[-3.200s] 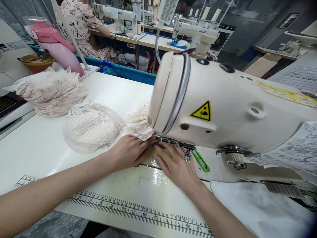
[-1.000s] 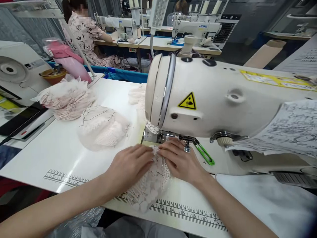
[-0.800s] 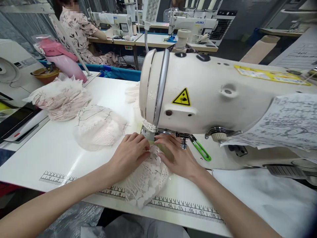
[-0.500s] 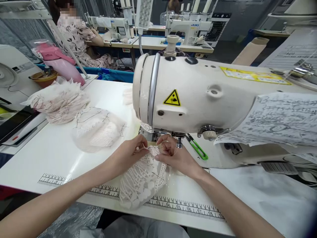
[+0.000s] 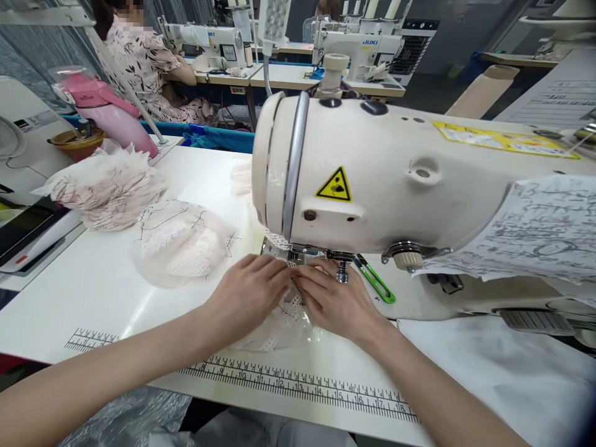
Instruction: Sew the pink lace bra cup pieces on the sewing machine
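A piece of white lace fabric (image 5: 267, 338) lies at the front of the sewing machine (image 5: 372, 167), partly hidden under both hands. My left hand (image 5: 254, 292) has its fingers curled down on the fabric's upper edge, close to the presser foot (image 5: 293, 253). My right hand (image 5: 338, 298) meets it from the other side, its fingers bent over the same edge; the fingertips of both hands nearly touch. What lies beneath the fingers is hidden. Just right of my right hand rests a green thread snipper (image 5: 378, 282).
Left on the table sit a sheer lace piece (image 5: 184, 242) and a heap of pale fabric (image 5: 109, 189). Behind them stand a pink bottle (image 5: 112, 115) and a brown pot (image 5: 79, 144). Ruler markings (image 5: 298, 388) run along the front edge. A person (image 5: 144, 68) works at another machine.
Both hands have turned palms down over the fabric edge and moved in toward the presser foot. The lace fabric has shifted up with them, now more covered. The view has moved slightly.
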### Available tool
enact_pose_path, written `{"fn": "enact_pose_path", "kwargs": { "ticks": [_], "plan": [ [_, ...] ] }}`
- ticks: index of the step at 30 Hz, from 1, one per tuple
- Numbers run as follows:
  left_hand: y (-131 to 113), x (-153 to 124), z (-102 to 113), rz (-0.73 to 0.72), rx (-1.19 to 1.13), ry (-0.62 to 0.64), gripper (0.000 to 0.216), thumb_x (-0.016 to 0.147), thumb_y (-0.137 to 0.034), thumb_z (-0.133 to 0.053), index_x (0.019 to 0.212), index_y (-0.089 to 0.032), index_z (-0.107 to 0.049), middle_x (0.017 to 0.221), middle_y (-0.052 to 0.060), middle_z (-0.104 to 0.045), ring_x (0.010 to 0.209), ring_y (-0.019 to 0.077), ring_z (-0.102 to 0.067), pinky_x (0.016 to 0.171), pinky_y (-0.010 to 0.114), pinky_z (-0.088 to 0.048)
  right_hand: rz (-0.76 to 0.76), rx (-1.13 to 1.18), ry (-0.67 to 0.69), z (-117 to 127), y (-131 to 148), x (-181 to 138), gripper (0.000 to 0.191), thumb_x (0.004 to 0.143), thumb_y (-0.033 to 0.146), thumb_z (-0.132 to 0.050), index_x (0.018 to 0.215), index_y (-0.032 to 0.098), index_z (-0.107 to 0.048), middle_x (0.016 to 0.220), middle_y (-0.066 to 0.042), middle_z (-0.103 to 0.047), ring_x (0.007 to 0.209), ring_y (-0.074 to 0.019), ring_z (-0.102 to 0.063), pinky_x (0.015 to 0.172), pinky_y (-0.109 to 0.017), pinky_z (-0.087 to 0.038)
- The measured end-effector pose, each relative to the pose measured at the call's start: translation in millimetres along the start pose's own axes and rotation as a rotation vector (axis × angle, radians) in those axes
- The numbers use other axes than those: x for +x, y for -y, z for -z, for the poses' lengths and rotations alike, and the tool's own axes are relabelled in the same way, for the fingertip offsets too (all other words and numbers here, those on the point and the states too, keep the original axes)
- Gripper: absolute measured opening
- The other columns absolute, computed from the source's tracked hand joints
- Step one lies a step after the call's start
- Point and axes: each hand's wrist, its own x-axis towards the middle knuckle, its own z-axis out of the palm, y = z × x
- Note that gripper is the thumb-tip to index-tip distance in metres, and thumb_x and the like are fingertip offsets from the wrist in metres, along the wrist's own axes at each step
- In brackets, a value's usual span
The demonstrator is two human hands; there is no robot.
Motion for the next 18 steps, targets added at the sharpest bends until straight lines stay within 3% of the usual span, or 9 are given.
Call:
{"fn": "enact_pose_path", "kwargs": {
  "ticks": [5,10,18],
  "plan": [
    [-3.4,-15.0,-17.0,-0.12,0.116,-0.058,0.032,0.1,-0.019,-0.04,0.124,-0.005,-0.056,0.131,0.013,-0.058,0.123,0.0251,-0.054,0.101,0.039,-0.048,0.032,-0.004,-0.029,-0.7,-0.6,-2.1,0.022,0.094,0.023,-0.051,0.101,0.02,-0.072,0.11,-0.002,-0.071,0.076,-0.0152,-0.064,0.077,-0.035,-0.041],
    [10.4,-7.8,-22.7,-0.103,0.082,-0.048,0.034,0.1,-0.022,-0.04,0.126,-0.006,-0.055,0.13,0.011,-0.059,0.12,0.0247,-0.056,0.097,0.038,-0.051,0.021,-0.036,-0.066,-3.9,-0.6,-0.5,0.022,0.095,0.026,-0.052,0.103,0.019,-0.071,0.108,-0.002,-0.072,0.084,-0.0174,-0.065,0.079,-0.037,-0.041],
    [15.9,-2.0,-25.3,-0.069,0.008,-0.058,0.032,0.101,-0.023,-0.04,0.123,-0.009,-0.058,0.13,0.011,-0.059,0.12,0.0251,-0.056,0.097,0.04,-0.05,0.013,-0.116,-0.056,-5.5,-2.5,0.8,0.02,0.094,0.029,-0.056,0.106,0.023,-0.071,0.116,0.003,-0.069,0.075,-0.0162,-0.065,0.071,-0.038,-0.039]
  ]
}}
